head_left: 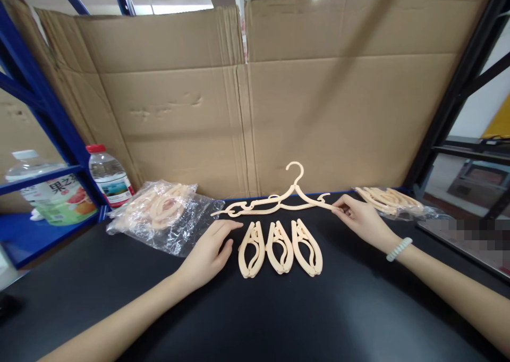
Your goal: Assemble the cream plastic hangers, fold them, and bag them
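An unfolded cream plastic clothes hanger (297, 207) lies at the back of the black table, its hook toward the cardboard. With thumb and fingers closed, my right hand (362, 218) pinches the hanger's right end. My left hand (209, 250) rests near the hanger's left arm, fingers apart and holding nothing. Between my hands lie three folded hangers in a row: a left one (243, 253), a middle one (271, 253) and a right one (316, 253). My left fingertips are close to the left folded hanger.
A clear bag (179, 240) with folded hangers lies at left, and another bag of hangers (388, 200) at back right. A red-capped bottle (109, 176) and a larger white-capped bottle (56, 192) stand at left. Cardboard (179, 112) walls the back. A flat dark-edged object (458, 245) lies at right.
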Demonstrator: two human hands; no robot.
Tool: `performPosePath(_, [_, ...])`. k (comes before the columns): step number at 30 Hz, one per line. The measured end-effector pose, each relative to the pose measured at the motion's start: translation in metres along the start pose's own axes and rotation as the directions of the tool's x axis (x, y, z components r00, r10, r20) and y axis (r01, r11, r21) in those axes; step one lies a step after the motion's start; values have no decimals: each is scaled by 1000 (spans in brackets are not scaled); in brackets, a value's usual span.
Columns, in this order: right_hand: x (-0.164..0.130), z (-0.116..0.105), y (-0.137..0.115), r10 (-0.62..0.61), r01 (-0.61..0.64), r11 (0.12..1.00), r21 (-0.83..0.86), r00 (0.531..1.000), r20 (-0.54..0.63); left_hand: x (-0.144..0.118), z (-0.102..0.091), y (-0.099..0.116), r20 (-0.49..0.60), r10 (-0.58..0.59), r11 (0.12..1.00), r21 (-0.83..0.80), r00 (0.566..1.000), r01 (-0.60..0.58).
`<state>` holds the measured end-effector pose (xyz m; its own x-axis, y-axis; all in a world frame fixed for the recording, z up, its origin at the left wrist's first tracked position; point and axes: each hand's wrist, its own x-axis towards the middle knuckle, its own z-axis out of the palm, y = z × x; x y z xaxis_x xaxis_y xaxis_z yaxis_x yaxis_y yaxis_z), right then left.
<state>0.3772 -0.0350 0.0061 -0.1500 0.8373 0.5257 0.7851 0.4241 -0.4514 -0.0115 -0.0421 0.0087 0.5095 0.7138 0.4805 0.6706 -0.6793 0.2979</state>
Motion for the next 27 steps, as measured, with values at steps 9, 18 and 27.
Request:
performPosePath(9, [-12, -14, -32, -37, 38, 999, 37, 999, -34, 2, 5, 18, 3, -589, 560, -720, 808, 410])
performPosePath(18, [-19, -8, -41, -110, 108, 993, 38, 991, 72, -6, 10, 31, -14, -414, 636, -719, 910, 278])
performPosePath(27, [-24, -6, -53, -165, 163, 986, 29, 984, 69, -8, 10, 34, -1, -307, 765, -595, 952, 246])
